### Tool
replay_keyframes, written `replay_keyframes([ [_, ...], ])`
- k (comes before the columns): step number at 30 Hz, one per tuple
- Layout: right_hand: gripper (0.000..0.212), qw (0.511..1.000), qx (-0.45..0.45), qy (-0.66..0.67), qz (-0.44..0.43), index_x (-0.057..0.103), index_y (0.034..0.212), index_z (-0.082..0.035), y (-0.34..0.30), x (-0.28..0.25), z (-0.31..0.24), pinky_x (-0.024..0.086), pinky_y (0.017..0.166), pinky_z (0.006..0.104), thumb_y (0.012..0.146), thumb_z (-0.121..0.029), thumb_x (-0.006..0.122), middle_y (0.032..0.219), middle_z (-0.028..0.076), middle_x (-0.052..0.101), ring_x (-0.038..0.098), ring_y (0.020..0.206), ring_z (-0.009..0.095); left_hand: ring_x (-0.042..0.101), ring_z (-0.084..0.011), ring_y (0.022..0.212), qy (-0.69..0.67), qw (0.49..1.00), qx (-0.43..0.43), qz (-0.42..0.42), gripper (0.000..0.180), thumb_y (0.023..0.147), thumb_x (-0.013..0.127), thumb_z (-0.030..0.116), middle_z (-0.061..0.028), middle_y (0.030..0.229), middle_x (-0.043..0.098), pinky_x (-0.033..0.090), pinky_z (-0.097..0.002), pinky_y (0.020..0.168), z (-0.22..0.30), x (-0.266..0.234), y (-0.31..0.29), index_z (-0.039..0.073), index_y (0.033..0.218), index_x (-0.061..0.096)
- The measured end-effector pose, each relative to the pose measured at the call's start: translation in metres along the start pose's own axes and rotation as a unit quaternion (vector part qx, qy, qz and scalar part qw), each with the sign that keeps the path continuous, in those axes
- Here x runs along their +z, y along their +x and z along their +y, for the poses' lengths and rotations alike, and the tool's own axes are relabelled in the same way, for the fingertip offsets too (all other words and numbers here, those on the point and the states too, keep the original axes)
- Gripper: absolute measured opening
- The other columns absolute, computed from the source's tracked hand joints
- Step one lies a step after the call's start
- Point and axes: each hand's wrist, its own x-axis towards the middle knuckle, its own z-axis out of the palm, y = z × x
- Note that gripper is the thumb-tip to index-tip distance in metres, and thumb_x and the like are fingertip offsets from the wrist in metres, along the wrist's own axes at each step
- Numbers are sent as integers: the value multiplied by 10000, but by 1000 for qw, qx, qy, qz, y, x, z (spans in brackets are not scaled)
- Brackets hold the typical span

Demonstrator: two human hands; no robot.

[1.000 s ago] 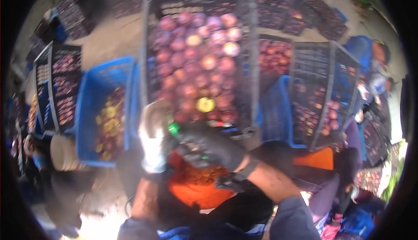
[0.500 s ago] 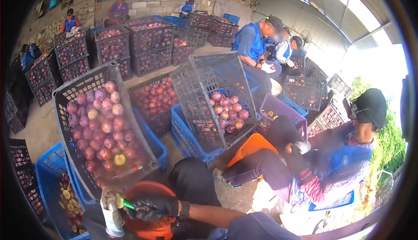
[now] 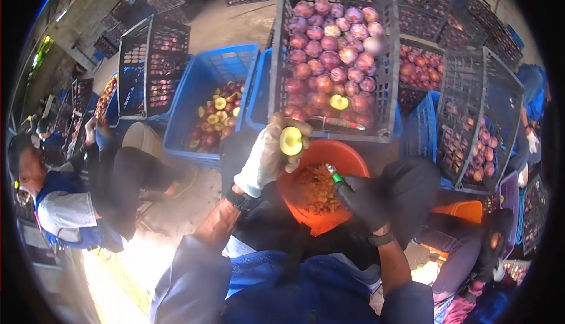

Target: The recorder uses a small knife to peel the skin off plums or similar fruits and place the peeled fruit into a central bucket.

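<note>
A halved plum with pale yellow flesh [image 3: 291, 141] is gripped in the left hand [image 3: 268, 156], which is covered by a white glove and closed around the fruit with the cut face turned upward. A small green-handled tool [image 3: 333, 175] is clasped in the right hand [image 3: 362, 201], which is covered by a dark glove; its fingers are curled tight about the handle. The two hands are held apart, the plum half just above and to the left of the tool.

Directly beneath and between the hands, a round orange plastic bucket [image 3: 347, 154] is seen, holding a heap of brownish-yellow fruit scraps [image 3: 315, 187]. Just beyond the left hand, a tall dark grey plastic crate [image 3: 388, 65] is tilted toward the hands and is filled with whole red-purple plums [image 3: 329, 59]; one halved yellow piece lies among them. A knife with a reddish handle [image 3: 336, 123] is rested on the near rim of that crate. To the left of the left hand, a blue plastic crate [image 3: 194, 97] is partly filled with halved plums [image 3: 215, 118], yellow faces showing. To the right of the right hand, another dark grey crate [image 3: 500, 89] is leaned, with a few plums inside.
</note>
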Motion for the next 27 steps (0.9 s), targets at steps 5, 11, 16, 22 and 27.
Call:
replay_keyframes([
  [5,199,977,145,158,8,629,941,-14,-5,-9,-14,434,495,284,1005,-187,553,683,40,610,531,530,92,616,-137,606,187,971,50,138,596,1093,394,518,-87,858,693,458,-254,463,61,-26,-14,-17,1127,654],
  [11,192,985,103,136,-23,618,944,-9,-2,-6,-16,426,496,289,1016,-182,573,659,36,595,529,523,82,672,-279,1106,733,655,57,176,406,961,642,215,-152,1211,682,517,-371,957,144,-134,-4,13,1313,630],
  [16,186,993,87,85,-9,611,944,0,2,-10,-9,439,510,327,1007,-174,599,623,64,584,557,530,115,695,-342,1077,709,698,82,57,358,913,659,135,-187,1139,701,537,-372,904,109,-48,76,-2,1243,658],
  [22,147,997,-54,-21,45,619,990,-33,0,2,10,481,599,491,978,-180,631,705,216,627,636,629,400,685,-382,951,751,635,121,-134,312,913,645,202,-214,945,685,536,-477,807,-27,3,189,50,1186,647],
  [27,115,998,-11,3,60,619,988,-53,-3,1,9,477,608,472,979,-165,637,741,174,626,631,673,383,691,-393,944,844,510,23,-167,450,837,743,247,-204,1114,646,556,-488,780,-112,5,242,56,1210,576],
])
